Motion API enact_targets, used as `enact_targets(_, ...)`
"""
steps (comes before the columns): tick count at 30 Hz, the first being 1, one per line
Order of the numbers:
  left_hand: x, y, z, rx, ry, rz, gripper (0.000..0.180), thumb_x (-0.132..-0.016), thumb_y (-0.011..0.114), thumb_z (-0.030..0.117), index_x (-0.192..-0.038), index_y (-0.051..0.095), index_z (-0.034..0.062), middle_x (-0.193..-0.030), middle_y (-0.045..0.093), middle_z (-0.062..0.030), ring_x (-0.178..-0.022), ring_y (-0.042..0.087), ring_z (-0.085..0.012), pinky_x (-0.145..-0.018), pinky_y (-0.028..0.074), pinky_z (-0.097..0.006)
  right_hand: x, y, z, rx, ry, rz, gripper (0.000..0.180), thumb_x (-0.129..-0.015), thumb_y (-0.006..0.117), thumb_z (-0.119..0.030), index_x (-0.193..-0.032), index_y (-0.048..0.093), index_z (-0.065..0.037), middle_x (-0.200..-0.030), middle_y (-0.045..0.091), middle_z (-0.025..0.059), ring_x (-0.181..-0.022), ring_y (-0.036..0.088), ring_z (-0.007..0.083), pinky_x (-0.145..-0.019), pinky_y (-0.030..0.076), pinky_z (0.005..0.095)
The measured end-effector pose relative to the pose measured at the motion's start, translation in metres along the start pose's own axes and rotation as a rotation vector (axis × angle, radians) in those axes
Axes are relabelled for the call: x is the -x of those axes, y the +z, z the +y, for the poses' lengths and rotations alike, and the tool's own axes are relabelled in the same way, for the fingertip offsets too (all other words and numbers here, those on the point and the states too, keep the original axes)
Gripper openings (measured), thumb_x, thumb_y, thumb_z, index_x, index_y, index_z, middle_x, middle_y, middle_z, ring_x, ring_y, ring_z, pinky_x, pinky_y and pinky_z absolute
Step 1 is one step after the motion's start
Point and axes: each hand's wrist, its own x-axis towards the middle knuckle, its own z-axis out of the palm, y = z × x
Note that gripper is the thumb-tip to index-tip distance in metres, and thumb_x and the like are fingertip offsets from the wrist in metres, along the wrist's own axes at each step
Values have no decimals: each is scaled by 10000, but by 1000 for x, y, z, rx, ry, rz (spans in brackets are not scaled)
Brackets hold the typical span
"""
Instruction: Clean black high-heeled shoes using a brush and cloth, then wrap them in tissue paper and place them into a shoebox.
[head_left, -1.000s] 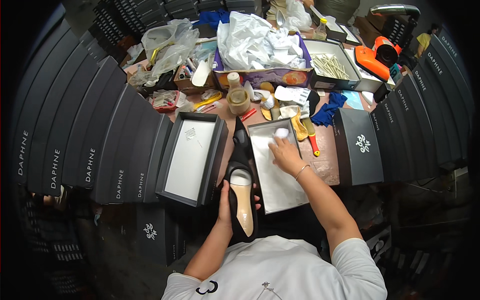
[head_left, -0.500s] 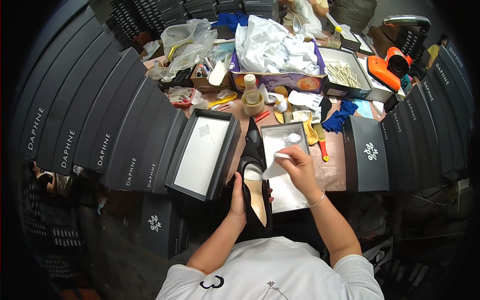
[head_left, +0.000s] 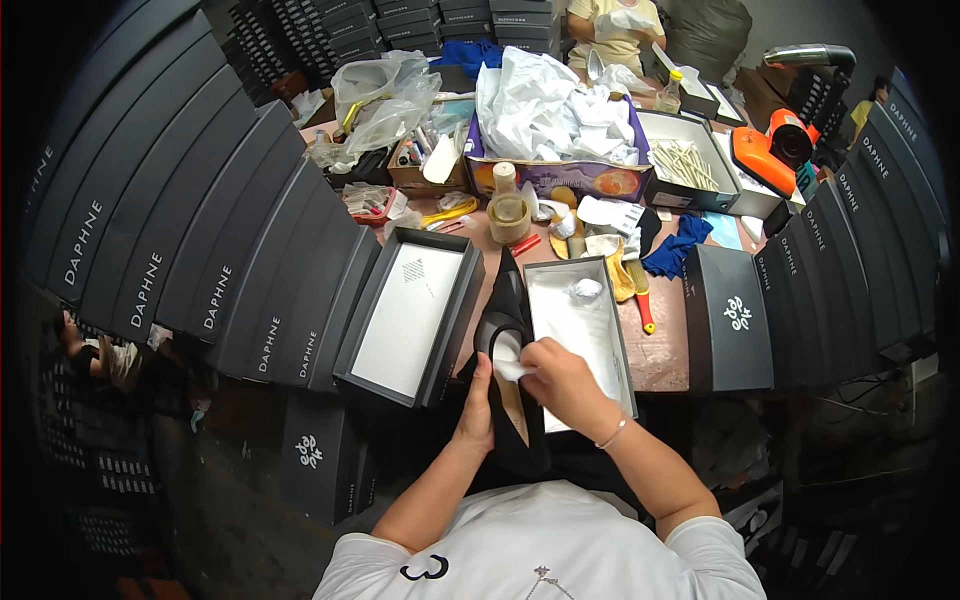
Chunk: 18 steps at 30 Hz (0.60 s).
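Note:
My left hand (head_left: 477, 412) is closed around the side of a black pointed shoe (head_left: 507, 290), tilted with its toe away from me and its beige insole showing. At the shoe's opening, my right hand (head_left: 572, 386) pinches a white piece of thin paper or cloth (head_left: 507, 360), part of which is inside the shoe. Beside the shoe on the right lies an open shoe box (head_left: 622, 345) with white paper and a small white crumpled wad (head_left: 584, 290) in it. On the left rests another open grey box part (head_left: 452, 345), white inside.
Stacked dark shoe boxes (head_left: 240, 240) flank me on the left, with more shoe boxes (head_left: 815, 280) on the right. Farther back are a purple carton (head_left: 560, 178) of white paper, a glass jar (head_left: 508, 215), a red-handled brush (head_left: 645, 312), a blue cloth (head_left: 680, 250) and an orange tool (head_left: 762, 160). Another person (head_left: 612, 30) sits opposite.
My right hand has moved left and nearer, bringing the white piece from above the box into the shoe's opening. My left hand still holds the shoe, now turned slightly.

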Motion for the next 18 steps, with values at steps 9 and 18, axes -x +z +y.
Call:
enact_targets(9,2,-4,-55,-69,112,146,601,-936,560,270,-1422,265,74,-1344,411,-87,-1245,407,-203,-1028,359,-343,-32,53,42,447,152,-144,810,-741,622,-23,-1470,309,-187,-1424,371,204,-1070,545,376,-820,504,428)
enact_targets(18,-22,-12,-8,160,-185,32,724,-908,420,625,-1187,531,-34,-1052,598,-121,-934,622,-249,-819,548,-385,-52,-10,210,1023,93,-240,131,-797,595,-198,-886,664,-131,-848,647,80,-846,610,237,-784,369,441)
